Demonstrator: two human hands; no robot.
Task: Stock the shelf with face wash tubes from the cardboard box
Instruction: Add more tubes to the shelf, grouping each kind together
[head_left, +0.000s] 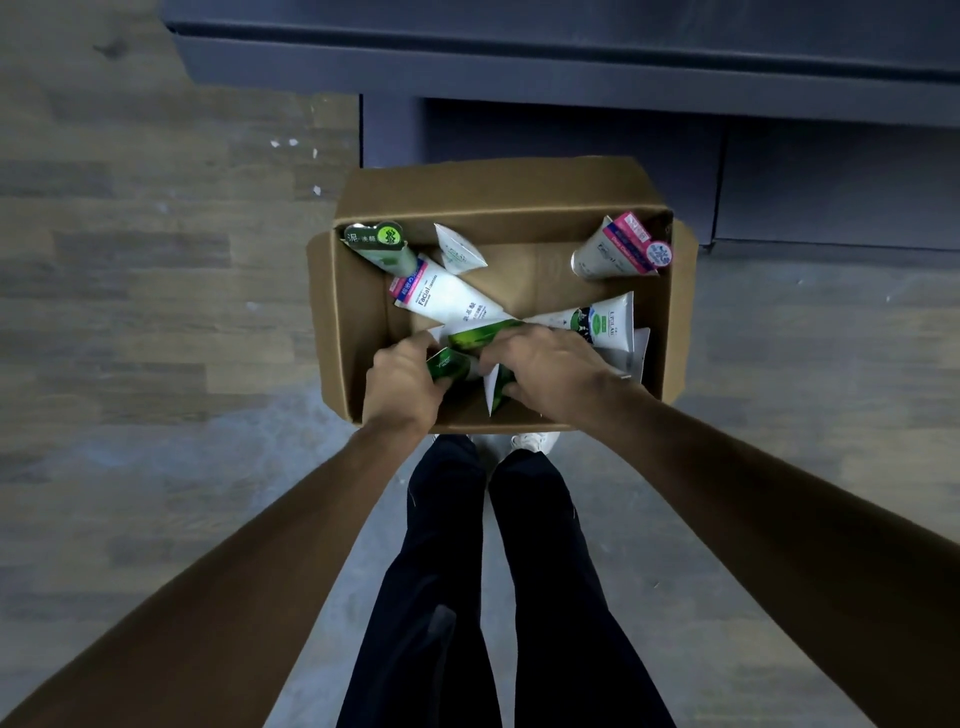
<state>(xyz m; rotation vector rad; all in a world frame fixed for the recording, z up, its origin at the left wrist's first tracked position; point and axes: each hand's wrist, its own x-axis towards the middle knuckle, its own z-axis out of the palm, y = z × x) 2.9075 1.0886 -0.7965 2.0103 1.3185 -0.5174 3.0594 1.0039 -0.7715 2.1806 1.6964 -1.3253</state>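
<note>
Inside the box (353, 322), at its near side, our left hand (402, 382) curls round a small green tube (451, 365); our right hand (548, 371) clenches on another green tube (480, 332) just beside it. More tubes lie in the box: a white one (447, 299) toward its left, a pink-labelled one (618, 249) in its far right corner. The dark shelf (571, 67) stands beyond the box.

- L hand (402, 382) curled round green tube (451, 364), near end of cardboard box (498, 187).
- R hand (545, 371) just beside it, gripping another green tube (480, 332).
- White tubes (457, 299) lie beyond both grips; pink-capped one (621, 249) far corner.
</note>
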